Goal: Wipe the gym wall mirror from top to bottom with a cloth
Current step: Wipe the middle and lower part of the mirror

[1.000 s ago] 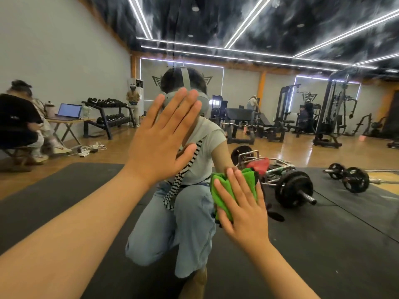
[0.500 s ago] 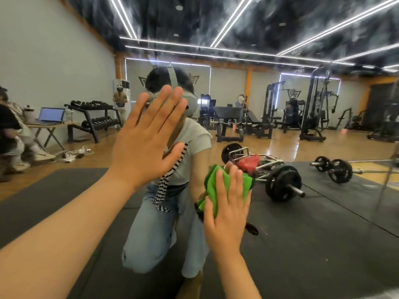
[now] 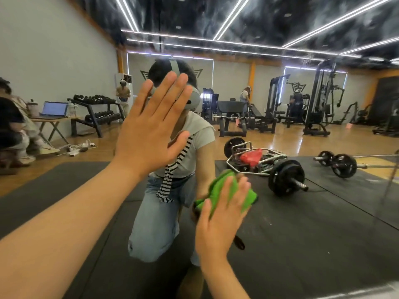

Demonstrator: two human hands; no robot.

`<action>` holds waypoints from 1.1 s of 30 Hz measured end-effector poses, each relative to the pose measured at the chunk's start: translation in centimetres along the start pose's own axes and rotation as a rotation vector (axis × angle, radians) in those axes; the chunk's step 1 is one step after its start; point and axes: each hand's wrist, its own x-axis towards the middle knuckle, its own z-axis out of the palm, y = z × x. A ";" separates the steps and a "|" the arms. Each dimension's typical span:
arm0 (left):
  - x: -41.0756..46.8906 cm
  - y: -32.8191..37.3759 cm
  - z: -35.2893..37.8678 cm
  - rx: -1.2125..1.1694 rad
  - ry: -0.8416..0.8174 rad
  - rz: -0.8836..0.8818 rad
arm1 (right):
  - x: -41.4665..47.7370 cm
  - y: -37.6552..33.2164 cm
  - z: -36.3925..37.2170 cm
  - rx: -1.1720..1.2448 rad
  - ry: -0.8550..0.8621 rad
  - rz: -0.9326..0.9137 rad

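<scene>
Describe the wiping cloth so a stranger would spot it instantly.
Start at the wall mirror that fills the view. Low and right of centre, the right hand presses a bunched cloth against the glass. It is the only bright green thing there; the left hand above it is bare.

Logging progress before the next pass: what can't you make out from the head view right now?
Mirror top edge: cut off by the frame's top, so how high the wiping reached is unknown.
Green cloth: mostly covered by the right hand; its contact with the glass is hidden.
Streaks or dust on the glass: lost among reflections.
Left hand: whether its palm touches the glass is hidden by the hand itself.
</scene>
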 end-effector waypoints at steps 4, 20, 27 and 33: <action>-0.1 -0.1 -0.1 0.006 -0.015 0.003 | -2.7 2.9 -0.2 -0.102 -0.190 -0.465; -0.2 -0.1 0.0 0.007 -0.010 0.012 | -3.9 -3.5 1.9 0.018 -0.086 -0.277; -0.3 -0.4 -0.1 -0.025 -0.006 0.016 | -1.6 -1.8 0.0 0.155 -0.195 -0.443; -1.8 0.6 -0.8 -0.157 -0.070 -0.020 | 0.9 -2.1 -0.6 0.138 -0.152 -0.338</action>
